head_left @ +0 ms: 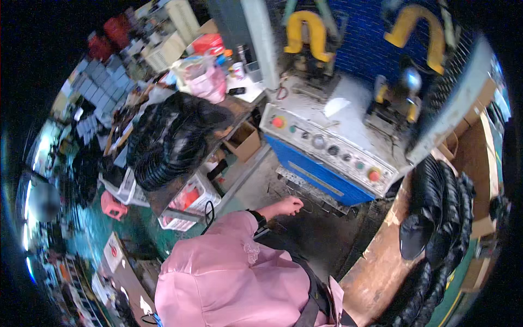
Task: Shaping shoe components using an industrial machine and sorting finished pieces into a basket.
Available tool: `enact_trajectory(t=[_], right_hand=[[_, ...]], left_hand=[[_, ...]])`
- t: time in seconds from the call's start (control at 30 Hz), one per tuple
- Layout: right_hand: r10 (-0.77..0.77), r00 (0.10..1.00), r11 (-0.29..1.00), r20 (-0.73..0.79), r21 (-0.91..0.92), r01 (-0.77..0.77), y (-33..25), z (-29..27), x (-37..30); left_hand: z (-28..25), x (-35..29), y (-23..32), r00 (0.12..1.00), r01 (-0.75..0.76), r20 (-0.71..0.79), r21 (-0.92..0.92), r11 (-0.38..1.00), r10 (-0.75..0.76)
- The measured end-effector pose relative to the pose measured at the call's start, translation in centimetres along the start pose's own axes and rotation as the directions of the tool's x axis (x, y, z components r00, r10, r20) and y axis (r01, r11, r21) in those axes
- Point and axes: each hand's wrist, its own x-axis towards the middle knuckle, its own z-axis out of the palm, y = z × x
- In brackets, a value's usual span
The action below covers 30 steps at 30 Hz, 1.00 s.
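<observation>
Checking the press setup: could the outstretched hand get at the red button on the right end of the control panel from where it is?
Probably yes. The hand hangs low before the blue machine front, and nothing lies between it and the red button above.

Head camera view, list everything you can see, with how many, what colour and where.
Machine: one, blue body with a grey control panel, top centre.
Round buttons: two, red, one at each end of the panel.
Curved parts: two, yellow, above the machine.
Black pieces: one stack, black, on the wooden bench at right.
Black pile: one heap, black, on the table at left.
Bag: one, pink, behind the pile.
Crate: one, white with red contents, under the left table.
Stool: one, pink, on the floor at left.
Sleeve: pink, bottom centre.
Hand: one, bare, reaching down in front of the machine; which hand is unclear.
</observation>
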Motion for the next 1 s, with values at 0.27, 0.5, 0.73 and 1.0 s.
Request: enact_trajectory(t=[0.27,0.5,0.73,1.0], right_hand=[[0.243,0.742,0.739,0.625,0.376,-0.559,-17.2,18.4,-58.4],[0.098,0.732,0.846,0.674,0.331,-0.418,-26.1,28.8,-63.2],[-0.124,0.037,0.957,0.992,0.130,-0.261,-42.8,34.3,-72.4],[0.080,-0.563,0.955,0.822,-0.226,-0.193,-43.4,52.7,-76.0]], left_hand=[[-8.8,-7.3,-4.0,0.989,-0.049,-0.129,0.145,0.988,0.068],[-20.0,-8.3,0.1,0.937,-0.343,-0.137,-0.199,0.918,0.320],[-27.3,-5.9,3.5,0.778,-0.561,-0.348,-0.009,0.828,0.523],[-21.0,-8.5,-10.4,0.631,-0.116,-0.648,0.465,0.878,0.426]])
